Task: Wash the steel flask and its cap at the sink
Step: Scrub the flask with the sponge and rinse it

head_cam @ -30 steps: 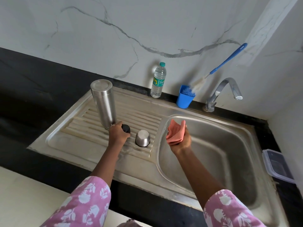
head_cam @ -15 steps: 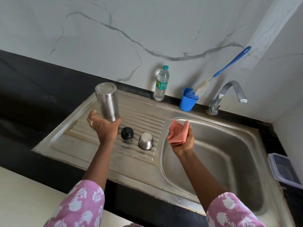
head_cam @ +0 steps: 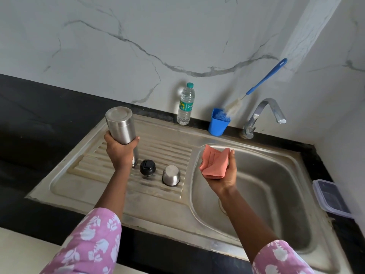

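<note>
Flask: steel flask (head_cam: 120, 125) gripped by left hand (head_cam: 120, 153), upright, perhaps inverted.
Cloth: pink cloth (head_cam: 214, 163) held by right hand (head_cam: 223, 175), rightward.

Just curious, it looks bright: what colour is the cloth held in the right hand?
The cloth is salmon pink, seen in the head view.

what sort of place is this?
Most likely a home kitchen: a steel sink with a ribbed drainboard set in a black counter, a tap by the marble-look wall, a bottle brush in a blue cup.
</note>
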